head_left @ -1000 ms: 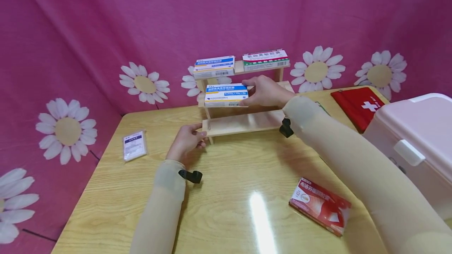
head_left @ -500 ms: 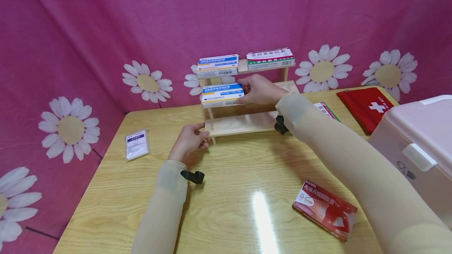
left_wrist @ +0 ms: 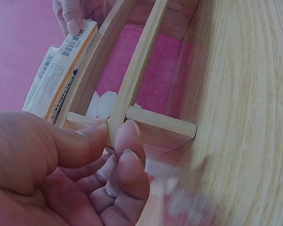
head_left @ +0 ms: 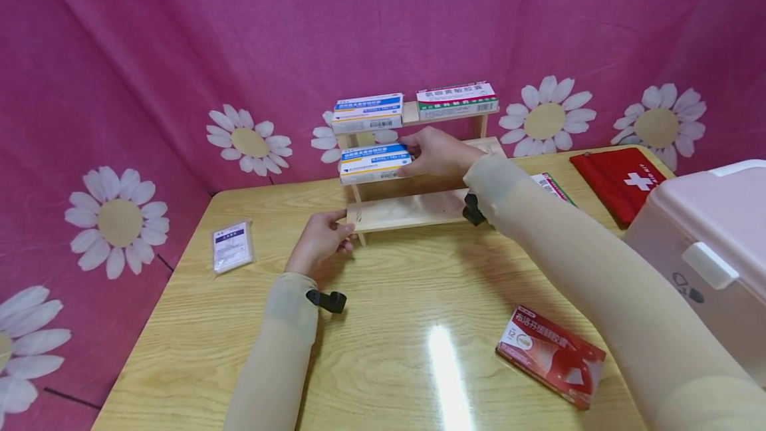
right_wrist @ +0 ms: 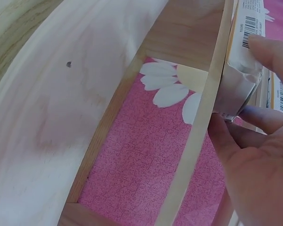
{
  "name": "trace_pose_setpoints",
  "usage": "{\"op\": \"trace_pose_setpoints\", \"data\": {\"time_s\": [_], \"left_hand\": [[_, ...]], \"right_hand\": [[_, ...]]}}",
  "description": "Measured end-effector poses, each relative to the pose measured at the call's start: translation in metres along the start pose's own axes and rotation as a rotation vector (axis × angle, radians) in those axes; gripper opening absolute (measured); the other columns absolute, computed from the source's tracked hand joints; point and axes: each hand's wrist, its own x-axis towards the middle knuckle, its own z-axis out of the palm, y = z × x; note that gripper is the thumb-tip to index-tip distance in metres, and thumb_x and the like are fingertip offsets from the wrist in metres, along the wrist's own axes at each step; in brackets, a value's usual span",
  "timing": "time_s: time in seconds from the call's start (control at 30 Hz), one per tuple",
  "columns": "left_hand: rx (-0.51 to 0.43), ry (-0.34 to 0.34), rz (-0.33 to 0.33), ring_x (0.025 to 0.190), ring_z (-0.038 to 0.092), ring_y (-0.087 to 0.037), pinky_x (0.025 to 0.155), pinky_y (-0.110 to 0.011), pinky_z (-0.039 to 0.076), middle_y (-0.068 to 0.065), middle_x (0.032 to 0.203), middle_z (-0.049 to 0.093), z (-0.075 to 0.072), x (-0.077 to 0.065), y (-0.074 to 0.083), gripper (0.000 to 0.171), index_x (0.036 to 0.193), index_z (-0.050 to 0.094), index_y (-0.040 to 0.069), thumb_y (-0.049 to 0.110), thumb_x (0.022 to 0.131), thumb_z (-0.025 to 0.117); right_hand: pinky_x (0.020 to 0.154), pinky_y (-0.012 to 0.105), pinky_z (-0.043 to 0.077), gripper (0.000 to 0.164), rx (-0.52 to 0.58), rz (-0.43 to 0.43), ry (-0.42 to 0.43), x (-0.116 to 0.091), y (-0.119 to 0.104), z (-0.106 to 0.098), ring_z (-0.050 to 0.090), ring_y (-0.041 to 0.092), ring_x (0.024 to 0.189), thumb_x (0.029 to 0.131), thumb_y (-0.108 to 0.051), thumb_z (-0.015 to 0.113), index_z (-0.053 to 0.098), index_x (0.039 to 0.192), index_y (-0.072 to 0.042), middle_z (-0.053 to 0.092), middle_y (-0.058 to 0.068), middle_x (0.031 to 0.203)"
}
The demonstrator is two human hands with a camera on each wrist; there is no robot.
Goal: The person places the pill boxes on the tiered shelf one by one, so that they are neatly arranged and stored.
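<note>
A blue-and-white medicine box lies at the left end of the middle tier of a wooden stepped shelf. My right hand grips its right end, with the thumb in front and fingers behind, as the right wrist view also shows the box's crumpled end flap. My left hand pinches the left end of the lowest tier between thumb and fingers; the left wrist view shows the thumb on the wood. On the top tier sit another blue-and-white box and a white, red and green box.
A red medicine box lies on the table front right. A small clear-wrapped packet is at the left. Past my right arm are a partly hidden green-and-white box, a red first-aid pouch and a pale pink case. A pink curtain stands behind.
The head view has shifted slightly. Against the shelf, my right hand and the gripped box have moved a little left, to the tier's left end. My left hand keeps its hold.
</note>
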Motion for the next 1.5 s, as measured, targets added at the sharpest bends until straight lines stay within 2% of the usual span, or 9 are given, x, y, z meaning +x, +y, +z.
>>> {"op": "trace_pose_setpoints", "data": {"time_s": [0.23, 0.4, 0.57, 0.67, 0.77, 0.87, 1.1, 1.37, 1.5], "left_hand": [[0.023, -0.010, 0.005, 0.063, 0.062, -0.014, 0.067, -0.033, 0.057, -0.015, 0.093, 0.064, 0.004, -0.001, -0.001, 0.049, 0.148, 0.043, 0.001, 0.010, 0.102, 0.057], [0.035, -0.013, -0.018, 0.065, 0.062, -0.015, 0.067, -0.031, 0.056, -0.015, 0.096, 0.063, 0.003, 0.001, -0.002, 0.050, 0.150, 0.041, 0.003, 0.011, 0.102, 0.056], [0.029, -0.008, -0.029, 0.065, 0.062, -0.014, 0.066, -0.029, 0.056, -0.015, 0.099, 0.061, -0.002, 0.002, -0.001, 0.050, 0.150, 0.042, 0.004, 0.012, 0.102, 0.056], [0.043, -0.005, -0.033, 0.064, 0.062, -0.013, 0.067, -0.029, 0.056, -0.015, 0.099, 0.061, -0.005, 0.002, -0.001, 0.051, 0.150, 0.041, 0.003, 0.012, 0.102, 0.056], [0.053, -0.010, -0.031, 0.063, 0.061, -0.013, 0.068, -0.031, 0.056, -0.016, 0.099, 0.062, -0.006, 0.003, 0.000, 0.052, 0.151, 0.039, 0.003, 0.012, 0.103, 0.055], [0.047, -0.010, -0.027, 0.063, 0.061, -0.013, 0.068, -0.031, 0.056, -0.016, 0.099, 0.062, -0.007, 0.004, 0.001, 0.052, 0.151, 0.038, 0.003, 0.012, 0.103, 0.055], [0.064, -0.012, -0.003, 0.064, 0.061, -0.013, 0.065, -0.027, 0.055, -0.017, 0.099, 0.063, -0.007, 0.004, 0.001, 0.052, 0.151, 0.037, 0.001, 0.011, 0.103, 0.055], [0.044, -0.030, 0.011, 0.064, 0.062, -0.013, 0.064, -0.026, 0.055, -0.017, 0.098, 0.065, -0.002, 0.000, 0.002, 0.052, 0.151, 0.036, 0.000, 0.011, 0.103, 0.054], [0.053, -0.030, -0.003, 0.064, 0.062, -0.013, 0.066, -0.028, 0.055, -0.017, 0.099, 0.065, 0.001, -0.001, 0.003, 0.052, 0.151, 0.037, 0.001, 0.012, 0.103, 0.054]], "right_hand": [[0.094, 0.035, 0.043, 0.087, -0.057, 0.028, -0.014, -0.015, 0.001, -0.003, 0.053, 0.022, 0.104, 0.086, -0.033, 0.078, 0.032, 0.155, -0.008, 0.058, 0.006, 0.127], [0.096, 0.040, 0.045, 0.085, -0.117, 0.047, -0.016, -0.043, -0.006, -0.016, 0.054, 0.026, 0.112, 0.087, -0.039, 0.076, 0.034, 0.154, -0.010, 0.052, 0.009, 0.142], [0.103, 0.050, 0.043, 0.072, -0.236, 0.060, 0.034, -0.092, -0.021, -0.036, 0.050, 0.035, 0.129, 0.092, -0.033, 0.071, 0.041, 0.150, -0.005, 0.048, 0.015, 0.147], [0.095, 0.050, 0.049, 0.064, -0.282, 0.056, 0.074, -0.130, -0.029, -0.043, 0.055, 0.035, 0.121, 0.092, -0.029, 0.072, 0.048, 0.145, -0.002, 0.054, 0.017, 0.141], [0.080, 0.043, 0.055, 0.061, -0.320, 0.056, 0.109, -0.171, -0.030, -0.040, 0.063, 0.031, 0.100, 0.090, -0.027, 0.075, 0.054, 0.141, -0.002, 0.062, 0.018, 0.128], [0.071, 0.040, 0.056, 0.063, -0.364, 0.087, 0.125, -0.210, -0.025, -0.031, 0.064, 0.028, 0.091, 0.086, -0.030, 0.079, 0.056, 0.139, -0.003, 0.064, 0.020, 0.123], [0.079, 0.047, 0.056, 0.057, -0.425, 0.038, 0.154, -0.277, 0.003, 0.011, 0.066, 0.031, 0.100, 0.083, -0.030, 0.081, 0.064, 0.129, 0.000, 0.067, 0.016, 0.118], [0.087, 0.057, 0.050, 0.067, -0.397, 0.196, 0.082, -0.332, 0.033, 0.064, 0.061, 0.040, 0.109, 0.077, -0.042, 0.083, 0.065, 0.128, -0.002, 0.062, 0.020, 0.124], [0.089, 0.061, 0.048, 0.085, -0.421, 0.239, 0.106, -0.349, 0.041, 0.083, 0.057, 0.045, 0.112, 0.071, -0.053, 0.084, 0.061, 0.130, 0.004, 0.059, 0.024, 0.127]]}}
